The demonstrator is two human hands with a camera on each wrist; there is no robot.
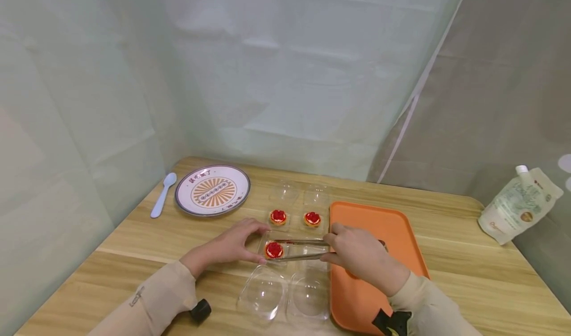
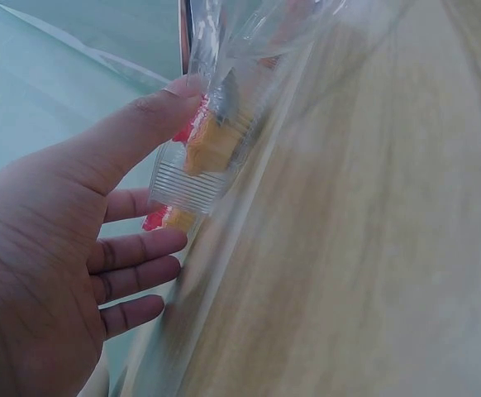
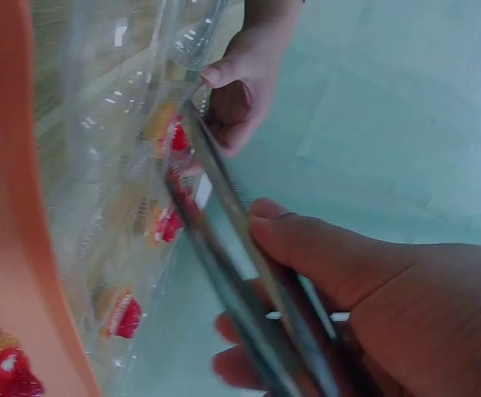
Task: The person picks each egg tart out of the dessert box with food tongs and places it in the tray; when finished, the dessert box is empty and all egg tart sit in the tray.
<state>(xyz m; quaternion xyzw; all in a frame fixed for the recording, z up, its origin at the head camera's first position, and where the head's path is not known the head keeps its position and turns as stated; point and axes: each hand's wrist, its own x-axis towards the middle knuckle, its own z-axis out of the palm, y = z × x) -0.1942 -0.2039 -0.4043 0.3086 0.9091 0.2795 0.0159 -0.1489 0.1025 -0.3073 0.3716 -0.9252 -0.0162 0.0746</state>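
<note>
My right hand grips metal tongs, whose two arms stand apart. Their tips reach either side of a small tart topped with red, in the near left compartment of a clear plastic container. At that container's left edge, my left hand steadies it between thumb and forefinger; the other fingers are loosely bent in the left wrist view. Two similar tarts, a left one and a right one, sit in the compartments behind. Clear lids lie opened toward me and at the back.
An orange tray lies right of the container; another red-topped tart on it is mostly hidden under my right hand in the head view. A patterned plate and pale blue spoon are back left. A spouted pouch stands far right.
</note>
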